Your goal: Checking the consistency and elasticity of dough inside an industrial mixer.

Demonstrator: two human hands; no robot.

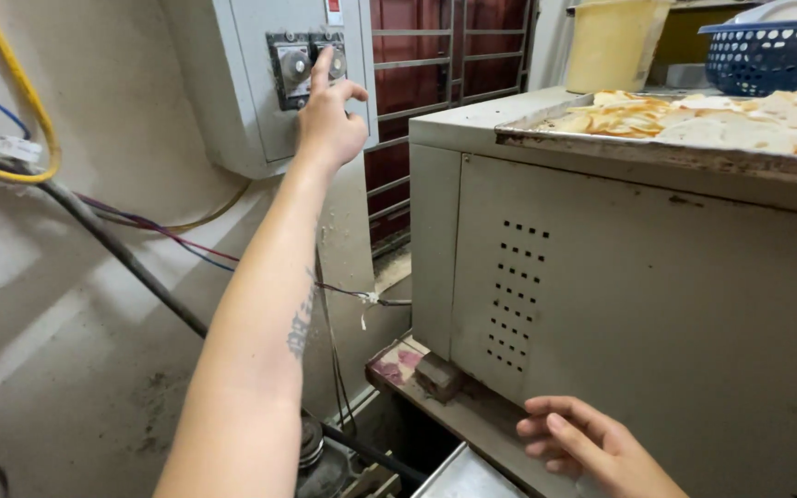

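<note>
The right hand (592,443) hangs nearest, fingers (555,426) loosely curled and holding nothing, just beside the cream side wall of the oven (657,304) and above a metal tray (468,480). If it drifts onto that wall it could be burned, should the casing be hot.

Further out, the left hand (329,120) is stretched up to the switch box (260,83) on the wall; its forefinger presses the right button (334,60), the other fingers half folded and gripping nothing. A second button (295,66) sits just left of that fingertip, so a slip could hit the wrong one.

Below the forearm, loose cables (140,267) trail down the wall; a dropped arm could snag them.

Well right of the left fingers, flat breads lie on a top tray (657,148), whose edge overhangs the oven.
</note>
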